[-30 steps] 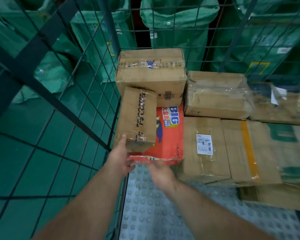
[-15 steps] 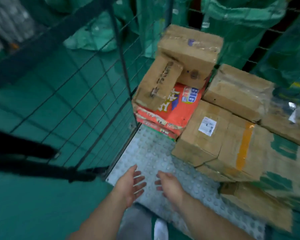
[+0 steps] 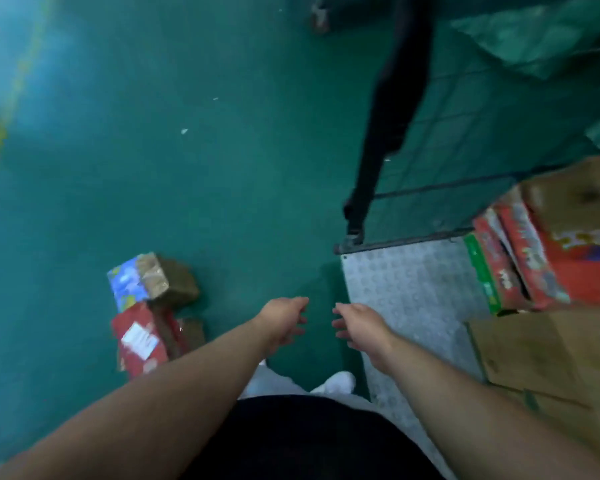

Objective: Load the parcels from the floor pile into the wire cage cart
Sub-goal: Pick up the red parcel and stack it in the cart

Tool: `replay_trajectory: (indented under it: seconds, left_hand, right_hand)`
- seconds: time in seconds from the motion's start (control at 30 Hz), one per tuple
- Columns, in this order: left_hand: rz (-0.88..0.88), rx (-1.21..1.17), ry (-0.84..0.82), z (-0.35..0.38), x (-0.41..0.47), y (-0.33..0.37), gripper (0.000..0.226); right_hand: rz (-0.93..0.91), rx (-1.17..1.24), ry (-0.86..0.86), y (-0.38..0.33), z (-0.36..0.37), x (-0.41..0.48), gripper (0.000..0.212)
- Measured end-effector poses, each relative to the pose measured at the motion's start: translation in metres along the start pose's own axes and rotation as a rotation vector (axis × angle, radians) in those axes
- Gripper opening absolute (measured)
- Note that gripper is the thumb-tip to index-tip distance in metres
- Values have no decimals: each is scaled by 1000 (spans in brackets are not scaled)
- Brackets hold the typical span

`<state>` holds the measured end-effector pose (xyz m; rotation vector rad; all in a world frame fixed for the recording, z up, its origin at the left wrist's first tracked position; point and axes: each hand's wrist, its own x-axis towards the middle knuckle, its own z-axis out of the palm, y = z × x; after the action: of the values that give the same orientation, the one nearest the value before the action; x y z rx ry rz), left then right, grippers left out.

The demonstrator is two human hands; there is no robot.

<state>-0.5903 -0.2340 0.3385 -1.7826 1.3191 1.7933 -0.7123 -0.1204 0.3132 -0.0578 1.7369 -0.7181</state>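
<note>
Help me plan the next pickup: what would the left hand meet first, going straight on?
The left hand would likely meet the cart's grey studded metal floor plate, past bare green floor; depth unclear.

Motion smeared the whole view. The print on the red carton (image 3: 568, 271) at the far edge of the cart floor (image 3: 413, 289) was unreadable. The picture's right edge cut off that carton and the brown boxes (image 3: 534, 358) beside it. On the green floor (image 3: 153, 133), the white label (image 3: 139, 340) on the red parcel (image 3: 129, 317) was too blurred to read, and the left forearm (image 3: 187, 368) hid that parcel's near corner. The wire mesh (image 3: 465, 133) showed only faintly.
</note>
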Motion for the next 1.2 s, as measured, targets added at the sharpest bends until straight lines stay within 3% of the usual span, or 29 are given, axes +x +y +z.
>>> replay_trajectory:
  seconds: [0.3, 0.47, 0.63, 0.93, 1.2]
  left_hand:
    - [-86, -493, 200, -173, -13, -121, 32]
    - [-139, -712, 302, -259, -22, -192, 27]
    - [-141, -850, 370, -338, -26, -244, 38]
    - [-240, -1034, 459, -404, -18, -311, 35]
    - [-406, -1158, 432, -409, 19, -316, 34]
  right_hand:
    - [-221, -698, -177, -63, 157, -1, 29]
    - [-316, -894, -250, -90, 282, -11, 34]
    - [-349, -1073, -362, -99, 391, -16, 29]
    - [-345, -1252, -451, -109, 494, -6, 26]
    - [-249, -1409, -522, -134, 529, 55, 28]
